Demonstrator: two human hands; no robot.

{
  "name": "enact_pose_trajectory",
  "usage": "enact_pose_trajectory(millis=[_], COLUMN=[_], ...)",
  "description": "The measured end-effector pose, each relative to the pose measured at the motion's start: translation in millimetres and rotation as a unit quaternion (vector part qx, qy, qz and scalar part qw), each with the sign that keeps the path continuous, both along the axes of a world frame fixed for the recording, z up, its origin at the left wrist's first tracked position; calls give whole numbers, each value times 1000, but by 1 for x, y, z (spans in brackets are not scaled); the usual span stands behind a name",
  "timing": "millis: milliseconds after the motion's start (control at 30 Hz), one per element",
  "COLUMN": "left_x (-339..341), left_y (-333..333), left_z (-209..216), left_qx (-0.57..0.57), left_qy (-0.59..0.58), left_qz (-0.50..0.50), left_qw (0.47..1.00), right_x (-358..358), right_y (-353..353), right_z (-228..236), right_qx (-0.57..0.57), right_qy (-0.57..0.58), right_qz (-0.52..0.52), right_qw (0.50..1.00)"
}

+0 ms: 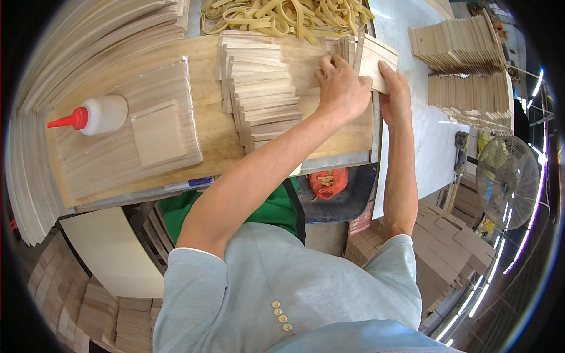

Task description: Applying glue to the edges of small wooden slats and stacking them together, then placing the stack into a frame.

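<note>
At the right end of the wooden workbench point(220, 138), my right hand point(395, 94) grips a pale thin wooden panel point(372, 59), its thumb lying over the panel's face. My left hand point(344, 88) is right beside it, fingers curled; what they hold, if anything, is hidden under the hand. Just beyond its knuckles, several small wooden slats point(342, 47) stand close together, partly covered by the panel. Left of my hands, a long overlapping row of thin wooden pieces point(262, 88) leans across the bench.
A white glue bottle point(106, 115) with a red nozzle lies near a square wooden piece point(158, 132). Yellowish bands point(282, 15) are heaped at the back. Upright stacks of wooden panels point(456, 44) stand on the right. A fan point(507, 182) and a red bag point(328, 182) are lower down.
</note>
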State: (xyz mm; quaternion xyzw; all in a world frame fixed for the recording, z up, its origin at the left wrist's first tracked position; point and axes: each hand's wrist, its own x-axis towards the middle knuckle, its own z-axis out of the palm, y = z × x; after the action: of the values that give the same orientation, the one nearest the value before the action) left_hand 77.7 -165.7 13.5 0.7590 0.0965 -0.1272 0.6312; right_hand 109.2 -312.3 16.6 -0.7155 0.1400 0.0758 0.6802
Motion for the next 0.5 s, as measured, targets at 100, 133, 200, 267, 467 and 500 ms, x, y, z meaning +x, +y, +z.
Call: enact_pose_trajectory(millis=[100, 133, 200, 267, 467, 500], left_x=[2, 2, 2, 1, -1, -3], left_y=[2, 3, 3, 2, 3, 2], left_z=[-2, -3, -6, -8, -4, -5], left_qx=[0, 5, 8, 6, -13, -11], left_qy=[11, 12, 13, 12, -19, -25], left_qz=[-11, -13, -12, -6, 1, 4], left_qw=[1000, 1000, 1000, 1000, 1000, 1000], right_x=[-2, -3, -3, -3, -4, -4], right_y=[4, 5, 7, 10, 4, 3], right_z=[4, 4, 2, 3, -1, -1], right_qx=[-19, -19, -20, -17, -20, -19], right_qy=[16, 12, 4, 9, -5, -10], right_qz=[-12, -8, 1, 0, -13, -15], right_qw=[1000, 1000, 1000, 1000, 1000, 1000])
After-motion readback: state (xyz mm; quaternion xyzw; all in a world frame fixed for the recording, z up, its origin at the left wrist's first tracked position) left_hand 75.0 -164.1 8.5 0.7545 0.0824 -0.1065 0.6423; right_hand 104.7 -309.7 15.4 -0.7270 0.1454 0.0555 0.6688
